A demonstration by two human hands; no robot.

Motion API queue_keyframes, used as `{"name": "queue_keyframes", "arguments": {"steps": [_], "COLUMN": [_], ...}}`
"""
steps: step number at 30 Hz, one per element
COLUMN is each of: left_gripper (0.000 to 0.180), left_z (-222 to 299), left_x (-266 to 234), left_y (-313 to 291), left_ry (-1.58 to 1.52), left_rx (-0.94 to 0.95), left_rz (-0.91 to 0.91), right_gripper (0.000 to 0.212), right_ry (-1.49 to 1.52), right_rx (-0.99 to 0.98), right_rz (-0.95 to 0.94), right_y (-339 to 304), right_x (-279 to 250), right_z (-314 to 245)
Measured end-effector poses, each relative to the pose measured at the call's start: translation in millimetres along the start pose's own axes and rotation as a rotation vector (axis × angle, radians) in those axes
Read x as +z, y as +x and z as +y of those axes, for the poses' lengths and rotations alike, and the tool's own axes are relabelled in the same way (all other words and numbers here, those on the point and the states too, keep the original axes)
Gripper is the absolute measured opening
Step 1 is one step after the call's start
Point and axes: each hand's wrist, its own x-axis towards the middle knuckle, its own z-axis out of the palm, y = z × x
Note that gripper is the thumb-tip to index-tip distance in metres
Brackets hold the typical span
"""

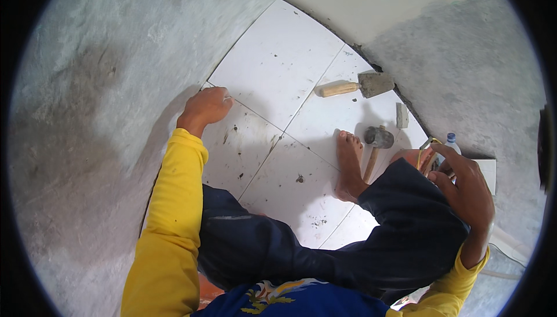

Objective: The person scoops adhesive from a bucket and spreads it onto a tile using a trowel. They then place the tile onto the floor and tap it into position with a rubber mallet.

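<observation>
My left hand (208,109) is closed, low over the white floor tiles (272,61) beside the left wall. Whatever its fingers hold, if anything, is hidden. On the right, my right hand (467,183) curls its fingers at a small yellow-edged thing (425,150), too unclear to name, above an orange-red surface. Between my bare foot and the right wall lies a rubber mallet (380,137) with a dark head and wooden handle. Farther off, a trowel (375,85) with a wooden handle rests on the tiles, its blade caked grey.
A small grey block (401,115) sits near the right wall's foot. A clear bottle with a blue cap (451,137) stands behind my right hand, next to a pale tile piece (485,172). Grey plastered walls meet at the far corner. Crumbs of mortar (300,178) dot the tiles.
</observation>
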Motion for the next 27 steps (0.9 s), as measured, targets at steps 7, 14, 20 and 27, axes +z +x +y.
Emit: {"name": "queue_keyframes", "arguments": {"steps": [7, 14, 20, 27], "left_gripper": [0.049, 0.042, 0.039, 0.039], "left_z": [-1.0, -3.3, -11.6, -12.2], "left_x": [2.5, -5.8, -1.9, 0.2], "left_y": [-3.1, -3.6, -3.5, -5.8], "left_ry": [-0.008, -0.013, -0.021, 0.002], "left_rx": [-0.006, -0.077, -0.065, -0.004], "left_rz": [0.011, -0.036, 0.032, 0.098], "right_gripper": [0.05, 0.048, 0.047, 0.046], "right_ry": [0.01, -0.052, -0.106, -0.112], "right_rx": [0.031, 0.067, 0.018, 0.015], "right_rz": [-0.005, -0.001, -0.008, 0.001], "right_y": [-0.3, 0.6, -0.7, -0.6], "right_x": [5.9, 9.7, 7.5, 8.6], "right_z": [6.3, -1.7, 1.9, 1.7]}}
